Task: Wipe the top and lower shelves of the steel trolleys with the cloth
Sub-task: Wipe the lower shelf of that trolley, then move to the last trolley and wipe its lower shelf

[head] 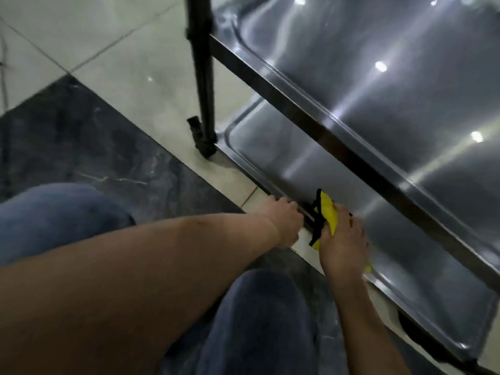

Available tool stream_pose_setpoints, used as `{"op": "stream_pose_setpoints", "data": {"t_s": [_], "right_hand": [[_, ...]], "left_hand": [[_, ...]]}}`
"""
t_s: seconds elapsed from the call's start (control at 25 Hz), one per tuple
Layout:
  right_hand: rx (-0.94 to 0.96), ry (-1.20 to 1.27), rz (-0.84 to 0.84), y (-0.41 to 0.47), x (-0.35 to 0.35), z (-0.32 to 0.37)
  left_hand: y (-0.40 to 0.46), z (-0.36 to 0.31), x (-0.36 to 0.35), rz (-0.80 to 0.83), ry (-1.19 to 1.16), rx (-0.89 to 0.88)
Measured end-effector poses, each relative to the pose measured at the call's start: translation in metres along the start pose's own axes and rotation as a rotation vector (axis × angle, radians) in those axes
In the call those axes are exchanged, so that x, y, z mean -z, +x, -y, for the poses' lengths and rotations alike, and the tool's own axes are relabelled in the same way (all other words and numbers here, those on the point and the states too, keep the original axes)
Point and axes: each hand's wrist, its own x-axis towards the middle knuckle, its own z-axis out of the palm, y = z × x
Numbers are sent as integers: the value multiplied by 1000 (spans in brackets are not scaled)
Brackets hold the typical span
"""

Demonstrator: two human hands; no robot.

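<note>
A steel trolley fills the right side, with its top shelf [405,77] above and its lower shelf [297,163] near the floor. My right hand [342,243] presses a yellow cloth with a black edge [327,212] onto the near rim of the lower shelf; most of the cloth is hidden under the hand. My left hand [282,220] grips the lower shelf's front rim just left of the cloth, fingers curled over the edge.
A dark trolley leg [203,77] runs down to a caster [201,142] at the lower shelf's far corner. Pale floor tiles [121,50] meet a dark marble strip [81,147]. My knees in blue trousers [54,212] sit close to the trolley.
</note>
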Motion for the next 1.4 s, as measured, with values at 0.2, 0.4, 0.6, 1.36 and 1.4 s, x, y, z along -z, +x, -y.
{"op": "stream_pose_setpoints", "data": {"t_s": [0.2,0.4,0.6,1.36,1.4], "right_hand": [[187,7,139,-29,75,107],[323,-13,229,-84,177,187],[429,-31,285,-152,314,225],[546,370,48,-196,620,485],[551,372,28,-190,624,497]], "left_hand": [[-103,42,62,-73,-138,149],[-224,63,120,-16,-349,309],[-359,46,206,-146,-419,423],[-602,162,517,-661,-336,512],[-601,174,529,-682,-333,505]]}}
